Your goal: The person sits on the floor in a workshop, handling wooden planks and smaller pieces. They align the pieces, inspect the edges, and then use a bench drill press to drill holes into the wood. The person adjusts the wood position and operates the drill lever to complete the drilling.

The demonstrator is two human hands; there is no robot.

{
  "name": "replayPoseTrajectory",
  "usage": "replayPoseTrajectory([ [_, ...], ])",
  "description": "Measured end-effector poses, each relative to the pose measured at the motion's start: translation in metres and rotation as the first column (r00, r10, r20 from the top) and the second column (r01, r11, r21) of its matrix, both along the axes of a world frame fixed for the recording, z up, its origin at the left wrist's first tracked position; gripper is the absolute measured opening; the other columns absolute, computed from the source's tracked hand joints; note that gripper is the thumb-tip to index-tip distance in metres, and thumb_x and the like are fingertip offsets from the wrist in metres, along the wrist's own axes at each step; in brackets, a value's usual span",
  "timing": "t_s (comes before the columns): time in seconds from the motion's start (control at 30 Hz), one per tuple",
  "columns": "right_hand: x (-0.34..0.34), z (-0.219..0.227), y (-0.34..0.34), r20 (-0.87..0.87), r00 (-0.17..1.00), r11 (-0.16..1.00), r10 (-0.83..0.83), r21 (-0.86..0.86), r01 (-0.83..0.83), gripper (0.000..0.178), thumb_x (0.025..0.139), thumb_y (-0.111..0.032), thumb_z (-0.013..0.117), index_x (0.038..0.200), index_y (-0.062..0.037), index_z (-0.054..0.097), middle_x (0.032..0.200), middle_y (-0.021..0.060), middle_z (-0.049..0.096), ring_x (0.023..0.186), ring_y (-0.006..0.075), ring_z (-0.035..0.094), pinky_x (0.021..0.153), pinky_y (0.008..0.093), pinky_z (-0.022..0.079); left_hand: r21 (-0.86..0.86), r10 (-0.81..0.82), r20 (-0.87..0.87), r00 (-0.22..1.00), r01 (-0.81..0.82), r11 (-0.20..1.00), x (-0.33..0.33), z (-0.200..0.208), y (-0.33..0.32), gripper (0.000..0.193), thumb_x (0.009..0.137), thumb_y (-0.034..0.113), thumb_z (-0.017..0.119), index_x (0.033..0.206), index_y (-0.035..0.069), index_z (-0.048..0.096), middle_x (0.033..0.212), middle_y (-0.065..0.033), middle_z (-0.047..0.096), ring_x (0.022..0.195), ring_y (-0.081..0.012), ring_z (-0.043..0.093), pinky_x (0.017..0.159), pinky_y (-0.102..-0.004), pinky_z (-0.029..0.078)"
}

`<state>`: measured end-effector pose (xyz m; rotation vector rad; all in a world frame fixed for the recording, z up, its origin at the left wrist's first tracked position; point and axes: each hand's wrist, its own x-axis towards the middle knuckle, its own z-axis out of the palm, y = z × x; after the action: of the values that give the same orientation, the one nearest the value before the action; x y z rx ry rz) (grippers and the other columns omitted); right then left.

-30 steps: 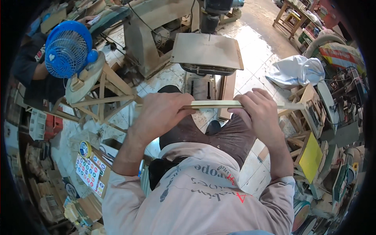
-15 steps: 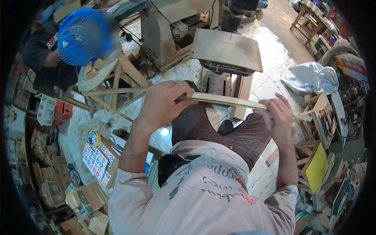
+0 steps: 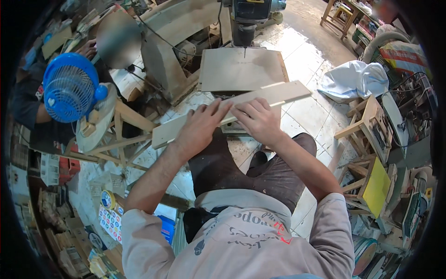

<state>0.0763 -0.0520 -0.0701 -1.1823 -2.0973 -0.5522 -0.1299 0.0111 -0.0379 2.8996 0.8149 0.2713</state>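
A long, flat wooden board [image 3: 288,93] is held slantwise above my lap, its right end farther away and its broad face turned up. My left hand [image 3: 200,123] grips the near edge left of the middle, with fingers over the top. Close beside it, my right hand [image 3: 258,120] holds the same edge, fingers bent over the face. Just beyond the board stands a drill press [image 3: 251,16] with a thin bit pointing down. Under that bit is a pale, board-covered drill press table [image 3: 244,69]; the held board overlaps its near edge in view.
On the left, a blue fan [image 3: 69,88] stands on a round-topped wooden stool [image 3: 100,114], with another person's arm behind it. Wooden stool frames [image 3: 371,128] and a yellow panel [image 3: 376,188] are at right. A white sack [image 3: 355,81] lies on the tiled floor.
The board has turned from edge-on to face up and slants the other way. My right hand has slid left, nearer my left hand. More of the drill press shows.
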Motion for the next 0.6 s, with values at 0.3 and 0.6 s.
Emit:
replayPoseTrajectory([
  [0.3,0.002,-0.04,0.054,-0.068,0.992,0.975,-0.109,-0.204,0.093,0.031,0.089,-0.028,0.061,0.114,-0.011,0.062,0.119,0.0052,0.056,0.118,0.0231,0.049,0.106,0.0464,0.035,0.286,0.277,-0.132,0.952,-0.231,0.93,-0.013,-0.037,0.041,0.087,0.077,-0.008,0.054,0.147,0.036,0.028,0.138,-0.015,0.037,0.113,-0.038,0.045,0.091,-0.0594,0.038],
  [0.6,0.029,-0.035,0.083,-0.079,0.95,0.93,-0.3,-0.248,0.273,0.041,0.085,-0.031,0.064,0.118,-0.0074,0.058,0.121,0.0129,0.054,0.121,0.0344,0.045,0.105,0.0471,0.036,0.193,0.346,-0.147,0.927,-0.316,0.929,-0.015,-0.035,0.063,0.088,0.078,-0.01,0.052,0.146,0.04,0.029,0.137,-0.0153,0.037,0.114,-0.0379,0.046,0.093,-0.058,0.036],
])
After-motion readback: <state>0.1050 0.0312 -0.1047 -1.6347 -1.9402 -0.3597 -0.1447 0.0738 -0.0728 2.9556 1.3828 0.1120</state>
